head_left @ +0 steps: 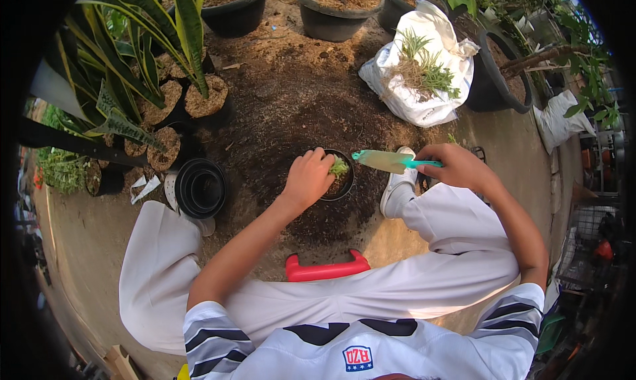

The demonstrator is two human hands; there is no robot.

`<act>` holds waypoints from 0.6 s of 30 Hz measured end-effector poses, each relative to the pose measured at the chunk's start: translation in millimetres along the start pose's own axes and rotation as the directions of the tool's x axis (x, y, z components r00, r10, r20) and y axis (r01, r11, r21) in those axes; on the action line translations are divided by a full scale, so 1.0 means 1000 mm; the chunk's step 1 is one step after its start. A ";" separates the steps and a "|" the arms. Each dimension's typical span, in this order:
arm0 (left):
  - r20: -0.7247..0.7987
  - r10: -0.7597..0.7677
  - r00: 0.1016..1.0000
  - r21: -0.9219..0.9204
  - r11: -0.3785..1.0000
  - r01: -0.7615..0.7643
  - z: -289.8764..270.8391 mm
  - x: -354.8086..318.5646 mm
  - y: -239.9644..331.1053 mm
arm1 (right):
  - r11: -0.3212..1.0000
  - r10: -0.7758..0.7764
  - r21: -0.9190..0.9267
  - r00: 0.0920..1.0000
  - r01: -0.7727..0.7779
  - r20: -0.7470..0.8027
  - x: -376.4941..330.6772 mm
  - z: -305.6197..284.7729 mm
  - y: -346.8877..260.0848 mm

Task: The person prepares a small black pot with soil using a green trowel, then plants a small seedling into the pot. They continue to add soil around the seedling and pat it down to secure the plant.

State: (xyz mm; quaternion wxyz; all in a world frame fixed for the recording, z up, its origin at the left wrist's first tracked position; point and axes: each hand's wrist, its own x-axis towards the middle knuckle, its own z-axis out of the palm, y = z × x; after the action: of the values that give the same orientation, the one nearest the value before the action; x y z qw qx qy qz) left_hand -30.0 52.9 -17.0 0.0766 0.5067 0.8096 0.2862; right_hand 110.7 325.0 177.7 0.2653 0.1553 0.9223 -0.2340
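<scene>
My left hand (309, 180) reaches over a small black pot (350, 187) on the soil-covered ground. Its fingers are curled against a small light-green plant (340, 167) in that pot, and the fingertips are partly hidden. To the right, my right hand (457, 163) is closed round the teal handle of a hand trowel (391, 160). The trowel's soil-smeared blade points left, with its tip just beyond the pot's right rim. Dark loose soil (285, 125) spreads around and behind the pot.
A white sack (424, 108) with uprooted plants stands at the far right. Stacked black pots (201, 188) are by my left foot, near potted snake plants (189, 55). Large soil-filled pots (338, 22) line the back. A red plastic stool (328, 269) shows by my legs.
</scene>
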 end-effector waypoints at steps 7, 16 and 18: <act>0.163 -0.300 0.940 -0.118 0.940 0.320 -0.019 0.014 -0.008 | 0.998 -0.050 -0.046 0.997 0.053 0.060 -0.009 0.012 -0.008; 0.219 -0.372 0.902 -0.183 0.892 0.413 -0.024 0.017 -0.013 | 0.969 -0.237 -0.083 0.970 0.232 -0.057 -0.014 0.057 -0.024; 0.239 -0.397 0.886 -0.197 0.873 0.445 -0.027 0.019 -0.013 | 0.965 -0.246 -0.112 0.967 0.237 -0.070 -0.008 0.065 -0.027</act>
State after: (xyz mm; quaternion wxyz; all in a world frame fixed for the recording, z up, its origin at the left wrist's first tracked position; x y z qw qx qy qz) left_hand -60.0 54.7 1.2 0.2770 0.3288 0.8477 0.3108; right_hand 133.5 267.6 142.9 0.2040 0.0374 0.9554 -0.2100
